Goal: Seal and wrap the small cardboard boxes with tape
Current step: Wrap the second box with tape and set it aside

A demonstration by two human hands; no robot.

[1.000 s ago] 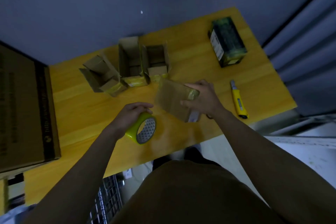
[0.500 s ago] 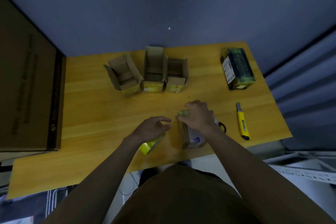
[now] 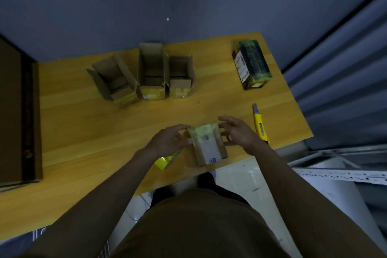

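Now the small box (image 3: 207, 144) sits between both hands' fingers (image 3: 182, 135) — touching.

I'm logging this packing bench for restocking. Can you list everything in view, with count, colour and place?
Open cardboard boxes: three, brown with yellow tape, rear of table.
Box being taped: one, brown with a white label, front edge between the hands.
Tape roll: one, yellow, under the left hand.
Wrapped box: one, dark green, rear right.
Utility knife: one, yellow, right of the hands.
Large carton: one, brown, far left.
Table: one, yellow wood.
Left hand: touching the box's left side.
Right hand: at the box's right side.
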